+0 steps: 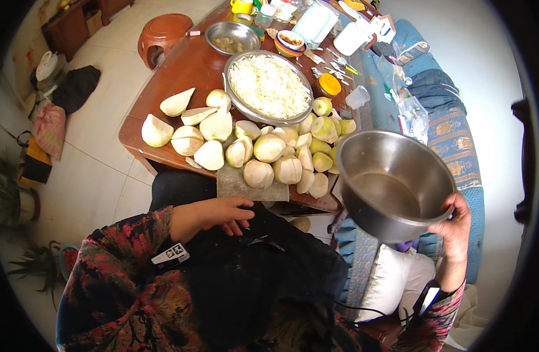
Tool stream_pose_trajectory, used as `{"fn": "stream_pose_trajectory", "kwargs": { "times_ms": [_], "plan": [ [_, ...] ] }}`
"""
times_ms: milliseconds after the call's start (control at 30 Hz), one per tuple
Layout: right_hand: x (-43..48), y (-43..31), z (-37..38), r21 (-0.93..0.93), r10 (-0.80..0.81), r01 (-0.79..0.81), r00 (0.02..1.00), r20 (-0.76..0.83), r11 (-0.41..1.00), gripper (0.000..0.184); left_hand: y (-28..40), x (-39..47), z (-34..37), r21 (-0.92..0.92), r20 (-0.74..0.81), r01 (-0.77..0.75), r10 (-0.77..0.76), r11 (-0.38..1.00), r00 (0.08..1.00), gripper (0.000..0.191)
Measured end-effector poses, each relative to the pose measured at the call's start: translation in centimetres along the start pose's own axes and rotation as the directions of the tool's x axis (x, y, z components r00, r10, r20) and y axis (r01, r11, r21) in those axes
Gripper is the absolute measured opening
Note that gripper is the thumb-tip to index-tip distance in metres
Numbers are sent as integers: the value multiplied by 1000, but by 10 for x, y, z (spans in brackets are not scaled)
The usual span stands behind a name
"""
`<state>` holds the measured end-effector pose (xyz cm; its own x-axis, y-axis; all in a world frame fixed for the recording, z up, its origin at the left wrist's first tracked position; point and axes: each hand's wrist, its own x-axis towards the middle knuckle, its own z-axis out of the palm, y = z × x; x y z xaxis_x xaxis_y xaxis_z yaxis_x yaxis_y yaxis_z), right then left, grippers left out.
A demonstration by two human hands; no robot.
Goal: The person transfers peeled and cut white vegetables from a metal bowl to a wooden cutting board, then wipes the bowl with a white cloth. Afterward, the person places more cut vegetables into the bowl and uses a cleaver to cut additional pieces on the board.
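My right hand (455, 222) grips the rim of a deep stainless steel basin (384, 193), which is tilted towards me at the table's right corner. Nothing shows inside the basin. Over my lap, my left hand (225, 215) is free, its fingers apart. Before me, peeled pale-green root vegetables, probably radishes, lie cut in chunks (269, 148) along the near part of the wooden table (181, 75). Some rest on a woven mat (251, 187) that hangs over the front edge. Behind them stands a metal bowl (227, 88) heaped with white shreds (269, 86).
A smaller metal bowl (216, 26) with some food stands farther back. Near it are stacked small bowls (290, 42), an orange-lidded jar (329, 84) and a white mug (350, 38). A brown stool (163, 33) stands left; a blue-covered sofa (454, 136) with a white pillow (384, 277) runs along the right.
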<state>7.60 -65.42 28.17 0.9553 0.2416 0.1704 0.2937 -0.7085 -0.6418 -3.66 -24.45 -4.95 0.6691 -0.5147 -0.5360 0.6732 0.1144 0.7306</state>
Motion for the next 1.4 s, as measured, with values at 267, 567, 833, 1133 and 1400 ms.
{"fn": "stream_pose_trajectory", "kwargs": {
  "times_ms": [267, 567, 833, 1133, 1400],
  "plan": [
    [162, -21, 20, -336, -221, 216, 975, 24, 917, 47, -11, 4, -24, 113, 77, -66, 58, 991, 995, 72],
    [314, -60, 132, -758, -286, 187, 958, 1, 625, 55, -5, -1, -41, 260, 88, -190, 172, 947, 981, 76],
    [355, -115, 217, -916, -200, 213, 968, 151, 341, 70, 7, -3, -46, 247, 157, -190, 154, 950, 976, 75],
    [356, -142, 252, -960, -125, 188, 978, 164, 210, 77, -2, 1, -49, 218, 177, -222, 185, 950, 967, 79],
    [341, -150, 266, -959, -214, 238, 956, 203, 156, 70, 0, -2, -48, 219, 146, -210, 180, 953, 973, 77]
  ]
}}
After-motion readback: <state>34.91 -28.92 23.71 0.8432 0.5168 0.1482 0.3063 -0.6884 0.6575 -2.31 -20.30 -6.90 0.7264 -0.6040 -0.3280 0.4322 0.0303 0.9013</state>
